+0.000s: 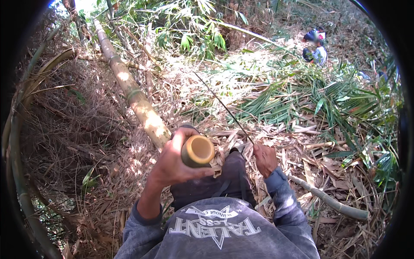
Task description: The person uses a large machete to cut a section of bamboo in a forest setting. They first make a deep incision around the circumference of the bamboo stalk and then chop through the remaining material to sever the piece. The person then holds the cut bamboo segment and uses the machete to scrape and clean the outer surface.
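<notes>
My left hand [171,163] is wrapped around a short bamboo tube [197,151], its round hollow mouth facing up toward me. The cut rim is pale yellow and the outer wall greenish. Out to the right, my right hand [265,159] is closed on the near end of a long, thin, dark rod [224,106]. It slants away to the upper left; whether it is a blade seen edge-on I cannot tell. The grip itself is hidden in my fist. The rod and the tube are apart.
A thick bamboo pole [137,100] leans from the upper left down to beside my left hand. A cut bamboo length [330,200] lies at the right on dry leaves. Green leaf piles [297,93] spread beyond, with people [317,49] farther off.
</notes>
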Action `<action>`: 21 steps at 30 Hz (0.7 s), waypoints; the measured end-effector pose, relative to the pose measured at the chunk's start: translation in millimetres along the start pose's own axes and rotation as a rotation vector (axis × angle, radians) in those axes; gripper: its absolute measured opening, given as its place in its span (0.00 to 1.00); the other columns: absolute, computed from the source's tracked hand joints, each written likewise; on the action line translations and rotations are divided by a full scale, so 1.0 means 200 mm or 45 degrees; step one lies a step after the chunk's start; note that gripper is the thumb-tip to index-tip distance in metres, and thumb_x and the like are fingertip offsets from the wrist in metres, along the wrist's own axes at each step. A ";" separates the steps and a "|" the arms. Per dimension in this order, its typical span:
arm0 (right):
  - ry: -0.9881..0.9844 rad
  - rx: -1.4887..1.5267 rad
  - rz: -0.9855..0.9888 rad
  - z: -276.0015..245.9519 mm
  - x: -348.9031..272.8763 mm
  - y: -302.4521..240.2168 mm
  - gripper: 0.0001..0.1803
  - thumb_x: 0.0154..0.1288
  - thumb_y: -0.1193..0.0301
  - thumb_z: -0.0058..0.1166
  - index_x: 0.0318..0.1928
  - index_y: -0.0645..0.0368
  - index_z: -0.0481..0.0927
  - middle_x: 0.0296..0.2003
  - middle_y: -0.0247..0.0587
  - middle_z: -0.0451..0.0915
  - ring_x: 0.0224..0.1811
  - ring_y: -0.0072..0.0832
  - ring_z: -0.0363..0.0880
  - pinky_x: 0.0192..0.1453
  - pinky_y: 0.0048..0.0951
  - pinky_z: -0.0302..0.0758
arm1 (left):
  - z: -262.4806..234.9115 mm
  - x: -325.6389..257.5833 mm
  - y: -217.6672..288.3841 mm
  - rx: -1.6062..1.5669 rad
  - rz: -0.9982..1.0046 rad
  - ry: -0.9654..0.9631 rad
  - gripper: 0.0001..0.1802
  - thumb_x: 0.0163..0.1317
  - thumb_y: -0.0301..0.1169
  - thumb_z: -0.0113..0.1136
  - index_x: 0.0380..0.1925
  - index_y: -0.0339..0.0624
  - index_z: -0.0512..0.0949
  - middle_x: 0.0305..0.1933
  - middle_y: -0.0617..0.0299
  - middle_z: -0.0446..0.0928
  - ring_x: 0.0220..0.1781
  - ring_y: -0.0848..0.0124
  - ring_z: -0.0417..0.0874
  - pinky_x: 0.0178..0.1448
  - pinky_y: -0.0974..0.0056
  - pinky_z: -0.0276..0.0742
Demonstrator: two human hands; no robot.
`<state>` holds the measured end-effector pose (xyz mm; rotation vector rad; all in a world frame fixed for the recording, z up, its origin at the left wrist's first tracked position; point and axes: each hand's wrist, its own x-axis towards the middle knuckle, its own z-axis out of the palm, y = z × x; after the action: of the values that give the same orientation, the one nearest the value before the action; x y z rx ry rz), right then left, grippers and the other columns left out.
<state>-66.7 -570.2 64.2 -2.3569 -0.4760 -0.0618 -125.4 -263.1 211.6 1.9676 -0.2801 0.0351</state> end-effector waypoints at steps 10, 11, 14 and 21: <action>0.034 0.107 -0.531 -0.21 0.09 -0.56 0.26 0.64 0.45 0.57 0.27 0.58 0.76 0.17 0.42 0.72 0.17 0.38 0.75 0.21 0.38 0.69 | 0.07 0.00 -0.10 0.152 0.271 0.009 0.26 0.49 0.34 0.77 0.46 0.39 0.77 0.44 0.60 0.78 0.43 0.65 0.81 0.48 0.60 0.79; 0.009 0.088 -0.545 -0.22 0.10 -0.56 0.26 0.63 0.45 0.58 0.27 0.58 0.76 0.18 0.41 0.72 0.17 0.38 0.75 0.20 0.38 0.69 | 0.09 -0.02 -0.11 0.046 0.221 0.065 0.24 0.50 0.34 0.76 0.45 0.40 0.77 0.44 0.61 0.78 0.43 0.68 0.81 0.46 0.63 0.79; -0.021 0.070 -0.608 -0.23 0.11 -0.58 0.26 0.62 0.45 0.59 0.28 0.57 0.76 0.18 0.40 0.73 0.17 0.37 0.75 0.20 0.38 0.69 | 0.07 -0.01 -0.13 0.383 0.417 0.040 0.23 0.50 0.36 0.75 0.44 0.41 0.77 0.41 0.63 0.79 0.40 0.70 0.82 0.43 0.66 0.79; -0.064 0.075 -0.647 -0.16 0.15 -0.49 0.24 0.63 0.46 0.57 0.30 0.56 0.78 0.19 0.41 0.74 0.20 0.39 0.78 0.22 0.39 0.71 | 0.01 -0.01 -0.07 0.237 0.280 -0.064 0.24 0.46 0.37 0.77 0.42 0.38 0.79 0.35 0.61 0.83 0.34 0.71 0.86 0.39 0.66 0.82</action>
<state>-70.5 -516.3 157.8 -2.1299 -1.0751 -0.2204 -124.1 -259.3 198.3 2.1156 -0.5419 0.1587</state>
